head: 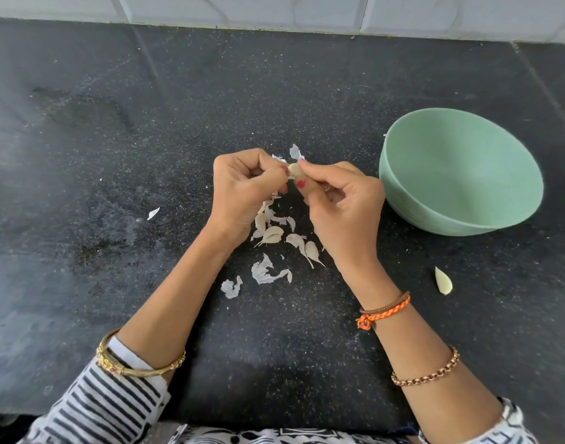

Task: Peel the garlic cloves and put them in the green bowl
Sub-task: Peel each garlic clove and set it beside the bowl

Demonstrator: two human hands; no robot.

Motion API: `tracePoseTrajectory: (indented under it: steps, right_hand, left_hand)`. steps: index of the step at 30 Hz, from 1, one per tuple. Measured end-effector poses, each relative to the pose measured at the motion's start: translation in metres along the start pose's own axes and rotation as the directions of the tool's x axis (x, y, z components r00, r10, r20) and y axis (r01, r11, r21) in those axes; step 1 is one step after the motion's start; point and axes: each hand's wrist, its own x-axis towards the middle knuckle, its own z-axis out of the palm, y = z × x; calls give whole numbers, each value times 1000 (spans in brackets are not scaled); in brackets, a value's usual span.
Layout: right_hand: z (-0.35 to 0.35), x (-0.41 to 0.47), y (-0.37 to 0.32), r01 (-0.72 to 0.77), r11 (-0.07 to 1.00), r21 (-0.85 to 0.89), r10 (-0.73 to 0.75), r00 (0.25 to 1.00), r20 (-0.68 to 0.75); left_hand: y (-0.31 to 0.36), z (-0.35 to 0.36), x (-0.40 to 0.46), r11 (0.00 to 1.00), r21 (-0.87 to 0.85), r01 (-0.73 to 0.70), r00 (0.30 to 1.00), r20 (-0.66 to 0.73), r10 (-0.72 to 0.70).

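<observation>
My left hand (pixel 242 190) and my right hand (pixel 342 200) meet above the black counter and both pinch one pale garlic clove (pixel 294 169) between their fingertips. A strip of white skin (pixel 296 152) sticks up from the clove. Below the hands lie several unpeeled cloves (pixel 273 233) and loose white skins (pixel 265 272). The green bowl (pixel 403 190) stands to the right of my right hand; the part of its inside that I see holds nothing. One peeled clove (pixel 443 281) lies alone on the counter in front of the bowl.
The black speckled counter (pixel 114 155) runs back to a white tiled wall (pixel 274 11). A stray piece of skin (pixel 153 213) lies to the left of my hands. Small white flecks are scattered over the counter.
</observation>
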Motion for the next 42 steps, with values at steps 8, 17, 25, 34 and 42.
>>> tracePoseTrajectory:
  steps: [8,17,25,34,42]
  right_hand:
    - [0,2,-14,-422,790,444,397,905,154]
    - [0,2,-13,-514,693,506,493,850,187]
    - [-3,3,-13,-424,828,367,421,902,95]
    - [-3,3,-12,-379,847,374,382,922,70]
    - [-3,3,-10,-406,811,422,393,911,122]
  left_hand:
    - [1,0,1,998,-1,61,998,-6,-61]
    - [2,-11,8,992,-57,115,983,-139,-122]
    - [-1,-2,-1,993,118,-22,999,42,18]
    - [7,2,-5,998,45,-51,994,98,47]
    - [2,-1,-4,996,25,-88,984,156,83]
